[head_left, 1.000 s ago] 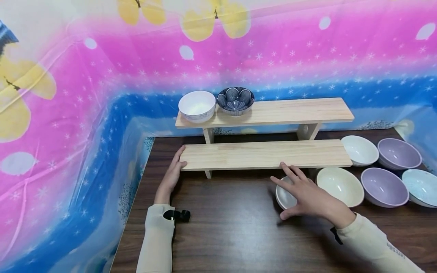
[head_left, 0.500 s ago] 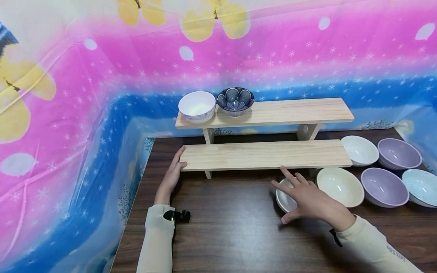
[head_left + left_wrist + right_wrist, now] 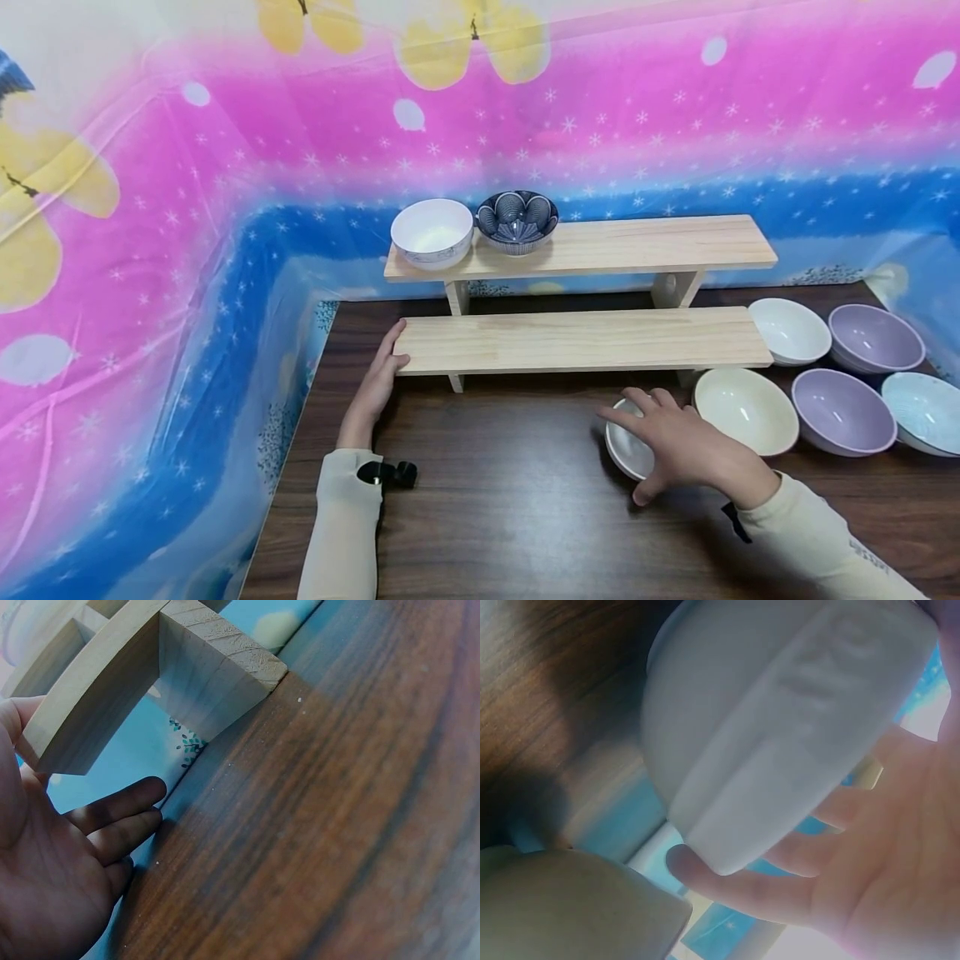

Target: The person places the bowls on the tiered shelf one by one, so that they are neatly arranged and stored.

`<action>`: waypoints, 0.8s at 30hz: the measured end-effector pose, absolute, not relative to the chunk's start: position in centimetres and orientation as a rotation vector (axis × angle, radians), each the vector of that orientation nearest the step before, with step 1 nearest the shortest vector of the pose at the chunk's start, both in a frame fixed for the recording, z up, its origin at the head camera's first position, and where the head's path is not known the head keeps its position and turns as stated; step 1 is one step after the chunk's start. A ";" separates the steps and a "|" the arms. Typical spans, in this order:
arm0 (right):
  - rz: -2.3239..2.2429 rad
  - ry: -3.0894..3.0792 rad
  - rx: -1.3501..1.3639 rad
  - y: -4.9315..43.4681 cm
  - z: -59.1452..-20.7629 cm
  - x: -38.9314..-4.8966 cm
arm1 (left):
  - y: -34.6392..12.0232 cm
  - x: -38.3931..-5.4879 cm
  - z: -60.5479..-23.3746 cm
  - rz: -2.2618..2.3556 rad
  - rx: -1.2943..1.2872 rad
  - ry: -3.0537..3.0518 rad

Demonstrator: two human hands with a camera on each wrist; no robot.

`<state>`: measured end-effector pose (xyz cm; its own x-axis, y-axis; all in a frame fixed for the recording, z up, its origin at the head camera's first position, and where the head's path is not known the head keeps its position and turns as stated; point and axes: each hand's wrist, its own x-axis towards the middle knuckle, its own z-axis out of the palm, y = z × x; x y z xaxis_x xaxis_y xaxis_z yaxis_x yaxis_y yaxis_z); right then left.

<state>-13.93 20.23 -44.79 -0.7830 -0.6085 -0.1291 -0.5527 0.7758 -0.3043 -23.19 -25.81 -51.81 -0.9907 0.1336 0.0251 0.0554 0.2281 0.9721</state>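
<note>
In the head view my left hand holds the left end of the lower wooden shelf board. The left wrist view shows the board's end between thumb and index finger, the other fingers extended below it. My right hand arches over a small white bowl standing in front of the shelf, fingers spread and thumb beside the near rim. In the right wrist view the bowl's pale side fills the middle, with spread fingers around its rim and a gap to the palm.
On the upper board stand a white bowl and a dark patterned bowl. To the right are a cream bowl, a white bowl, two purple bowls and a pale blue bowl. A patterned cloth hangs behind.
My right hand's fingers have drawn back from the lower board's front edge and bent down over the small white bowl, the thumb moving slightly nearer me. My left hand stays put.
</note>
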 end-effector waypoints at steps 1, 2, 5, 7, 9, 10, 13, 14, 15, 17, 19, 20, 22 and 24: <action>-0.363 2.760 -0.914 20.2 -44.9 -13.9 | -25.8 -23.2 -51.8 1.903 0.187 2.416; -0.354 2.771 -0.919 20.2 -44.9 -13.9 | -25.8 -23.2 -51.9 1.902 0.187 2.417; -0.335 2.800 -0.940 20.2 -44.9 -14.0 | -25.8 -23.2 -51.9 1.900 0.185 2.418; -0.338 2.803 -0.949 20.3 -44.9 -14.0 | -25.8 -23.2 -51.8 1.901 0.189 2.416; -0.349 2.795 -0.956 20.4 -44.7 -14.0 | -25.8 -23.2 -51.8 1.900 0.186 2.413; -0.355 2.790 -0.960 20.5 -44.7 -14.0 | -25.7 -23.1 -51.8 1.899 0.187 2.412; -0.362 2.772 -0.974 20.6 -44.6 -14.0 | -25.7 -23.1 -51.7 1.898 0.187 2.411; -0.360 2.768 -0.983 20.6 -44.5 -14.1 | -25.7 -23.1 -51.7 1.897 0.184 2.411; -0.356 2.767 -0.992 20.6 -44.5 -14.1 | -25.7 -23.1 -51.7 1.898 0.183 2.412; -0.348 2.762 -1.009 20.6 -44.3 -14.2 | -25.8 -23.2 -51.8 1.904 0.183 2.412; -0.345 2.757 -1.020 20.6 -44.1 -14.3 | -25.8 -23.2 -51.8 1.905 0.183 2.410; -0.344 2.755 -1.020 20.6 -44.0 -14.4 | -25.8 -23.2 -51.8 1.905 0.186 2.410; -0.340 2.749 -1.019 20.6 -43.7 -14.5 | -25.8 -23.3 -51.9 1.905 0.193 2.406; -0.330 2.750 -1.022 20.5 -43.5 -14.7 | -25.8 -23.3 -51.9 1.901 0.197 2.407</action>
